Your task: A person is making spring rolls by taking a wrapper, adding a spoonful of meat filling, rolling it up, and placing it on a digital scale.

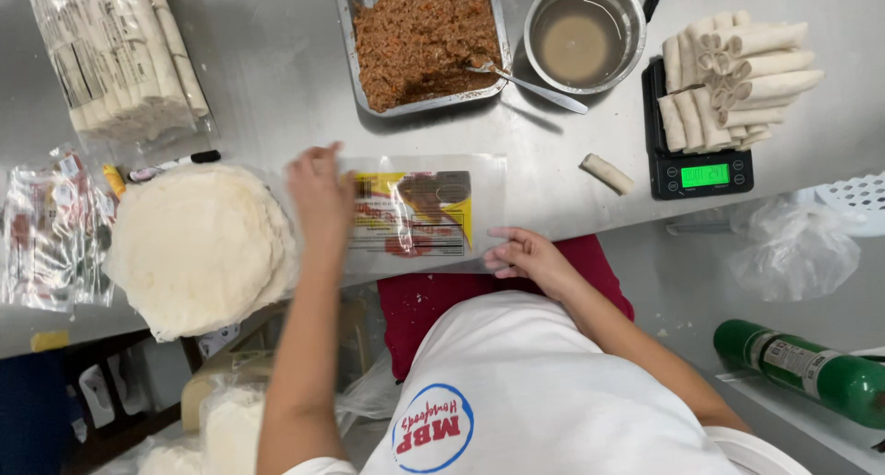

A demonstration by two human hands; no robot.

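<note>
White shirt fabric [553, 401] fills the lower view, and above it the right hand [525, 254] rests with loose fingers on the near edge of a clear plastic sheet with a yellow-and-red printed panel [419, 212], gripping nothing. This sheet lies flat on the steel table [277, 78]. The left hand [318, 194], fingers spread and unclenched, touches the rim of a round stack of thin pale wrappers [198, 244] just left of the sheet, beside a black-capped marker [175, 164].
</note>
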